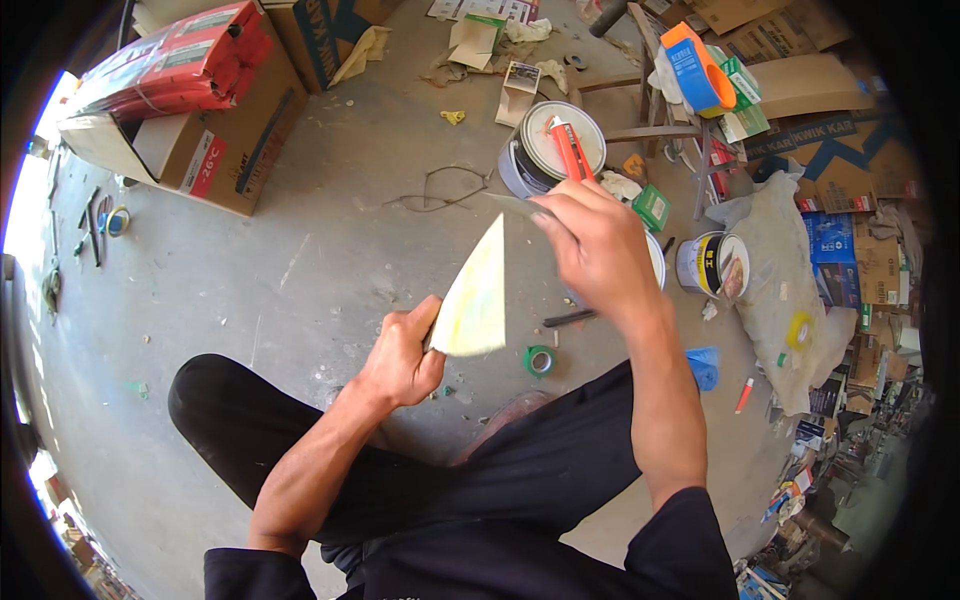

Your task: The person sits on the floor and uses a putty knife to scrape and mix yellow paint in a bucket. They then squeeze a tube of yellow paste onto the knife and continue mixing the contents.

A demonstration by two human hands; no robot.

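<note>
Down low in the frame we see black pants (560, 450) on bent legs. Just above them, a bit left of the middle, our left hand (405, 350) is curled tight around the low end of a pale yellow piece (475, 300), which points up like a sail. Right of the middle, our right hand (600, 240) pinches a thin grey piece (517, 206) between thumb and fingers, close to the yellow tip. A green tape roll (530, 352) sits on the floor (330, 240) below. Farther up, a red tool (571, 150) lies on a can (535, 135). At upper left, red packs (180, 60) lie on a big box (235, 165).
</note>
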